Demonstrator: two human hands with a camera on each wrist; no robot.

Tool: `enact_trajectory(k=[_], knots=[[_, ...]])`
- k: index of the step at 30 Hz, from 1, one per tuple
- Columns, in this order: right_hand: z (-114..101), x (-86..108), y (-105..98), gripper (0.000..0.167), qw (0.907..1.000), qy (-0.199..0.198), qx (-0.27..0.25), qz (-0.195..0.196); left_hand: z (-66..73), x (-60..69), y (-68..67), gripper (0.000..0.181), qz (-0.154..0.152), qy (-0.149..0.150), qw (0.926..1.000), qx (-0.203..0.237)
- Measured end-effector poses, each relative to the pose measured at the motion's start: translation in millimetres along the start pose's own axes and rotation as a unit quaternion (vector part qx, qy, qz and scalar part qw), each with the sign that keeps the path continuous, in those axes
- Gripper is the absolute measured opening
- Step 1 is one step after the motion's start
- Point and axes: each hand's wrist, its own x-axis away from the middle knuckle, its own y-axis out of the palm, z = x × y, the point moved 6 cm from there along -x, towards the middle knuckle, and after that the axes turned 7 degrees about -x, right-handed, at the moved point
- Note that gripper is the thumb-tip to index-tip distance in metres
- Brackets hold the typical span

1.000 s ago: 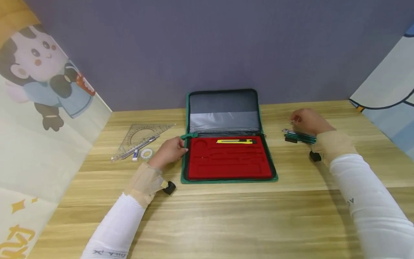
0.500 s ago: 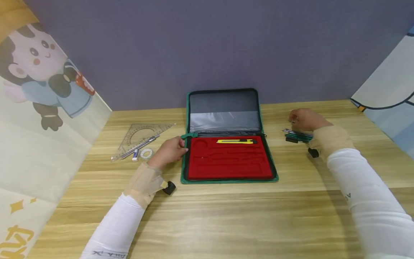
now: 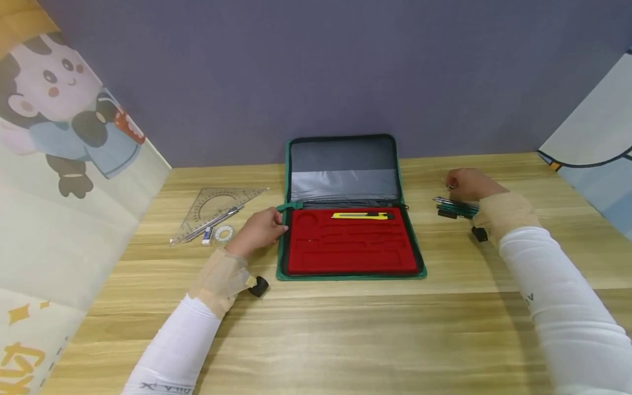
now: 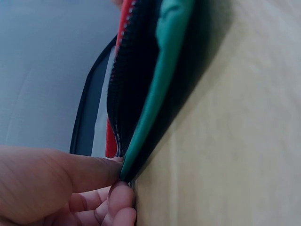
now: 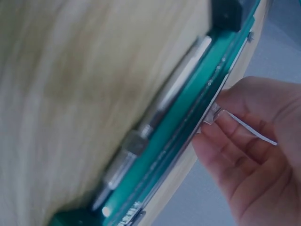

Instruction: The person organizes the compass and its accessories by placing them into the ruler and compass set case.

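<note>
My left hand (image 3: 259,230) pinches the left edge of an open green zip case (image 3: 281,258) between thumb and fingers; the left wrist view shows the green rim (image 4: 150,103) in that grip. Red moulded lining fills the case's lower half, and a yellow box cutter (image 3: 361,216) lies along its top. On the right, my right hand (image 3: 469,184) pinches a small clear piece (image 5: 212,114) whose kind I cannot tell; a thin white strip shows beside it. Just in front of this hand lies a bundle of green and silver pen-like tools (image 3: 456,207), partly hidden by the wrist.
Left of the case are a clear set square (image 3: 217,193), a silver compass-like tool (image 3: 212,225) lying across it, a small eraser (image 3: 207,236) and a white ring (image 3: 224,233). A grey-blue partition (image 3: 340,71) stands behind the wooden table (image 3: 370,334).
My right hand has shifted slightly left over the bundle, its fingers still pinched. The left hand stays at the case edge. The head view has moved a little.
</note>
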Motion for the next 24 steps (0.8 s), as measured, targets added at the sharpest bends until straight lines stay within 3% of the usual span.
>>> enact_trajectory(k=[10, 24], knots=[[-4.0, 0.8, 0.6, 0.029, 1.0000, -0.008, -0.004, -0.004, 1.3, -1.0, 0.9, 0.016, -0.003, 0.003, 1.0000, -0.004], [-16.0, 1.3, -0.9, 0.020, 0.9990, -0.034, 0.020, 0.019, 3.8, -3.6, 1.6, 0.016, -0.003, 0.007, 1.0000, -0.001]])
